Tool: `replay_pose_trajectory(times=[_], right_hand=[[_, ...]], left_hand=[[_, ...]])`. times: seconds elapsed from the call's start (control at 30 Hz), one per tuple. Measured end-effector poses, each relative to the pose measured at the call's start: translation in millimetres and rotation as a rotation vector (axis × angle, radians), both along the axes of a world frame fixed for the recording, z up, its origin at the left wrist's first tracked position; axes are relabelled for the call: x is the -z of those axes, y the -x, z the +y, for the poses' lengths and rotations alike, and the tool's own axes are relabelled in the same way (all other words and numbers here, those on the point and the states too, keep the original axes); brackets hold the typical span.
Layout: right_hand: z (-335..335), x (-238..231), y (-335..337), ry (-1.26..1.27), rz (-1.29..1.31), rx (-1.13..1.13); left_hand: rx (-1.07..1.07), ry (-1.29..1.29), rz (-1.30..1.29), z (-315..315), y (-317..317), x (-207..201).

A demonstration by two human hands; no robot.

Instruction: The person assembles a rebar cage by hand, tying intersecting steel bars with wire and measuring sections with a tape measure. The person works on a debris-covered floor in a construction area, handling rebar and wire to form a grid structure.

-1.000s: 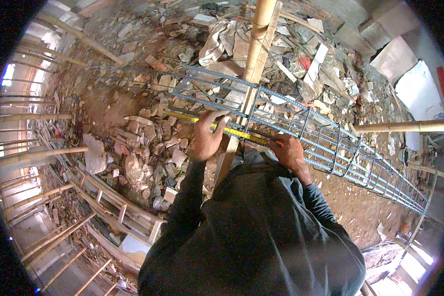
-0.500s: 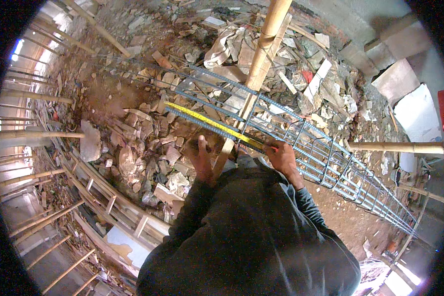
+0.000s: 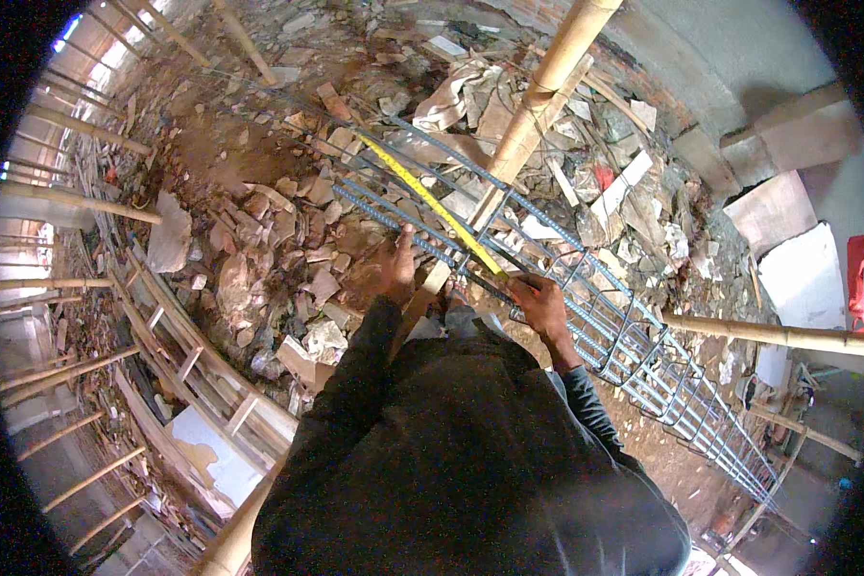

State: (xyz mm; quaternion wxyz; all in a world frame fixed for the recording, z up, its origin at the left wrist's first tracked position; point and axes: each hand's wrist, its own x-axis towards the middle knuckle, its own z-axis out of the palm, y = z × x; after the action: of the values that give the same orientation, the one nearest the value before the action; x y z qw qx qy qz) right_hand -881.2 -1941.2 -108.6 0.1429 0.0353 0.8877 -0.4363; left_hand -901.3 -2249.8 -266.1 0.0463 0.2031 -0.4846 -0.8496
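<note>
A yellow tape measure (image 3: 430, 199) stretches slantwise over the long steel rebar cage (image 3: 634, 331). Its near end is pinched in my right hand (image 3: 543, 307), whose fingers are closed over it beside the bars. My left hand (image 3: 399, 271) is at the near side of the cage, just below the projecting rebar ends (image 3: 367, 207). One of its fingers points up toward the bar; the others are partly hidden, and I see nothing held there. Whether that finger touches the steel is hard to make out. A wooden strip (image 3: 436, 278) passes under the cage between my hands.
An upright bamboo pole (image 3: 555, 72) rises behind the cage. Broken bricks and rubble (image 3: 259, 230) cover the ground. Another bamboo pole (image 3: 768, 330) juts in from the right. At lower left lies a long wooden frame (image 3: 206, 360); several bamboo props (image 3: 91, 200) stand beyond it.
The tape's far part has swung away from the near bars and now lies more steeply across the cage. My left hand has risen to the rebar ends. My right hand still grips the tape.
</note>
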Motion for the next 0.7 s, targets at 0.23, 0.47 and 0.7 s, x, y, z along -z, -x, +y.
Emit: replay_pose_trajectory(times=[0.23,0.47,0.7], right_hand=[[-2,-8,-2,-0.02,-0.025,0.048],[-4,5,-5,-0.015,-0.027,0.111],[-2,11,-9,-0.009,-0.017,0.132]], left_hand=[[0.05,-0.103,-0.195,-2,6,-4],[0.121,-0.201,0.061,-2,-8,-41],[0.142,-0.146,-0.21,2,1,-55]])
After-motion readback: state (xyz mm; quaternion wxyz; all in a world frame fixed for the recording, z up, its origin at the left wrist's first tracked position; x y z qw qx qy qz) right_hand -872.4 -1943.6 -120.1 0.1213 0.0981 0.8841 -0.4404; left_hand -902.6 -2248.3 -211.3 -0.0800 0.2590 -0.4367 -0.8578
